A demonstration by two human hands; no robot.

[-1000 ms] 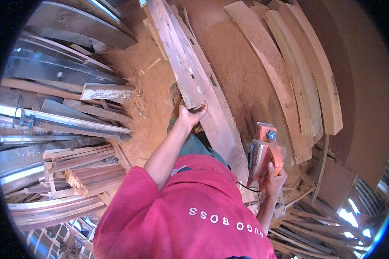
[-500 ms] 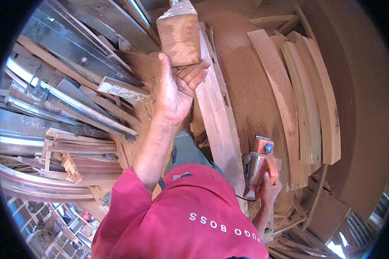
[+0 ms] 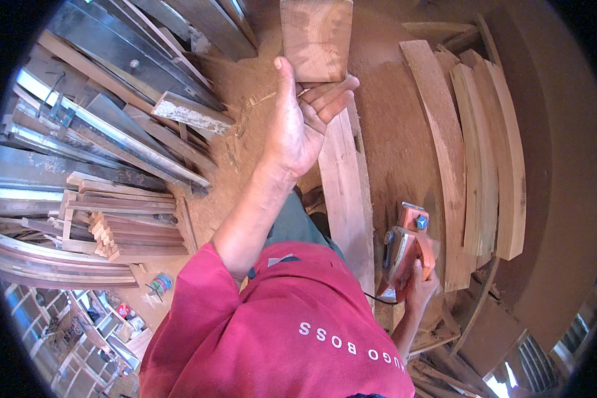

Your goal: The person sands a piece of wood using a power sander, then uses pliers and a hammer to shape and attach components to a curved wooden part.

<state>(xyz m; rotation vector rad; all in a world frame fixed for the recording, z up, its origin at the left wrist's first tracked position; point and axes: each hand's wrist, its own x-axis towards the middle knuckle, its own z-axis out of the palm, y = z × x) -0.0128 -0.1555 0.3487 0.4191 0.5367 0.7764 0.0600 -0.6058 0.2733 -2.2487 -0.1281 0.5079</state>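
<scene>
Up goes the wooden board (image 3: pixel 317 43), its end tilted to face the viewer after sitting lower a second ago!

And it's the left hand (image 3: pixel 302 136) doing the work, palm upward, fingers tucked beneath the board's lower edge, thumb up along its left side, the end propped high above the sawdust-strewn floor (image 3: pixel 249 116). Over on the other flank, the right hand (image 3: pixel 421 282) has its fingers wrapped around the rear handle of an orange power planer (image 3: pixel 408 252), blue knob (image 3: pixel 421 222) up front, black cord (image 3: pixel 381 302) trailing left. Just left of that tool, a long pale beam (image 3: pixel 345 179) runs away from the body. Further right, curved planks (image 3: pixel 481 159) lie side by side; along the floor's left edge, a stack of wooden strips (image 3: pixel 142 235). Now the lettering: white capitals (image 3: pixel 338 341) stretch across the red shirt (image 3: pixel 278 312), upside down from this view. Any marking on the planer is too small to make out.
</scene>
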